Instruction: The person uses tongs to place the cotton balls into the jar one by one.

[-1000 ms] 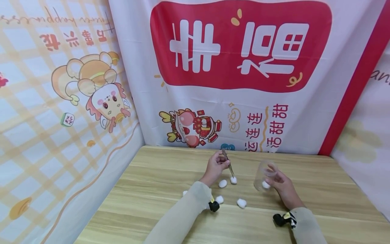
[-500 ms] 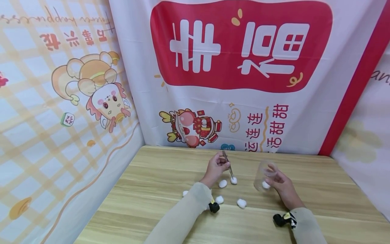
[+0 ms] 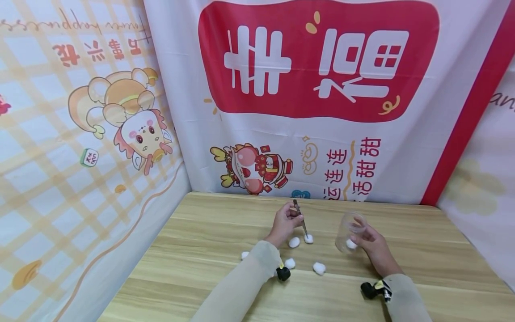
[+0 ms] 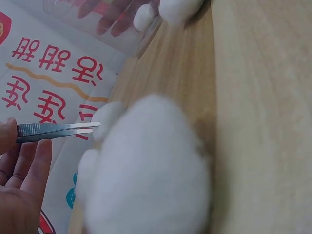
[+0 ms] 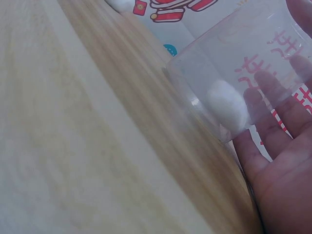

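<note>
My left hand [image 3: 284,222] pinches a pair of metal tweezers [image 3: 299,216], tips pointing down at a white cotton ball [image 3: 309,239] on the table. In the left wrist view the tips of the tweezers [image 4: 58,130] stand slightly apart, right at that cotton ball [image 4: 108,120]; whether they grip it I cannot tell. A second cotton ball [image 3: 294,242] lies just left of it. My right hand [image 3: 377,248] grips a clear plastic jar [image 3: 344,230] from the right side. One cotton ball [image 5: 227,104] lies inside the jar, near its bottom.
More cotton balls lie nearer on the wooden table [image 3: 193,250]: one at the middle [image 3: 319,268], one by the left cuff [image 3: 290,263], and one partly behind the left sleeve [image 3: 244,255]. A printed cloth [image 3: 257,129] hangs along the table's back edge.
The tweezers have dipped a little, their tips settling lower at the cotton ball. The right hand and the jar have stayed where they were.
</note>
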Tool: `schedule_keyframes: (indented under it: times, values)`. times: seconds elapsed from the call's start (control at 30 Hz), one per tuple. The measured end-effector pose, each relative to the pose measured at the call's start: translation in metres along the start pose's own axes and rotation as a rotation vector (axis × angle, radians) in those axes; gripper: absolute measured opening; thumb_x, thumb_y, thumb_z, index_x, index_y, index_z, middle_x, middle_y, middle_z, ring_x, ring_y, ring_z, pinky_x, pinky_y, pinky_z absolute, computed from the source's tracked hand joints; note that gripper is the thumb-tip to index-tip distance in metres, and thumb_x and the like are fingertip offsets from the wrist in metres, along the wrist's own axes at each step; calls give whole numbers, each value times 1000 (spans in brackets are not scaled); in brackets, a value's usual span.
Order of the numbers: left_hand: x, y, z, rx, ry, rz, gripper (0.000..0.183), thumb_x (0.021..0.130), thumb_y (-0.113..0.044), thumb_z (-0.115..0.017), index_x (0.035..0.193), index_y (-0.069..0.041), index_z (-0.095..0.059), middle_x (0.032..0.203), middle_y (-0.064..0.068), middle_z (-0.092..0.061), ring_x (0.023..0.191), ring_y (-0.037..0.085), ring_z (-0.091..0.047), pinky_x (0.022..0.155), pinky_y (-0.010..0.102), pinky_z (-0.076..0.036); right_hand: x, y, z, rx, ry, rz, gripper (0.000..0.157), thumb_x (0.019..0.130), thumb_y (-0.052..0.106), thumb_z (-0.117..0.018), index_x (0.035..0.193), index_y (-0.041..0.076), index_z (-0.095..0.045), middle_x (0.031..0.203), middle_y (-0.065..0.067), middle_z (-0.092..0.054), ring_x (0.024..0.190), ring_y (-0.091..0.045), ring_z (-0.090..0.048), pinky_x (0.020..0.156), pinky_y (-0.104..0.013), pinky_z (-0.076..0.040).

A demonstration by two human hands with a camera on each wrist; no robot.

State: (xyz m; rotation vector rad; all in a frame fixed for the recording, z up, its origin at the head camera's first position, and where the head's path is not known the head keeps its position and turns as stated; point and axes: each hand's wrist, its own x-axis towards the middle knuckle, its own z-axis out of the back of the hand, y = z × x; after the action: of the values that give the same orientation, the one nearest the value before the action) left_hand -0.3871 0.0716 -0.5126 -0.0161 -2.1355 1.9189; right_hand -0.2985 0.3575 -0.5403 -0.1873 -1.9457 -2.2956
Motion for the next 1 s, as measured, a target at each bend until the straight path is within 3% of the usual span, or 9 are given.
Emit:
schedule_keyframes:
  times: [0.23,0.6,1.0]
  values:
    - [2,2,-1,-3,13,-1,28,85,10,-68,108,-6,-61,90,16,-64,75,20,-66,70,34,-60,0,0,1,13,9,8,68,95,23,-66,153,15,-31,139,1,-53,116,0,-53,92,-12,-42]
    - [4,-2,-2,-20,3,-2,30,85,9,-67,111,-5,-61,91,14,-64,77,20,-66,73,36,-60,-1,1,1,3,13,-13,69,95,24,-66,153,18,-30,142,-3,-51,116,1,-52,92,-11,-42]
    - [3,-16,-1,-37,24,-42,31,85,6,-69,112,-7,-60,92,11,-64,80,21,-66,75,35,-60,0,1,1,-3,10,3,67,95,21,-66,153,16,-31,143,-6,-49,118,0,-51,93,-11,-41]
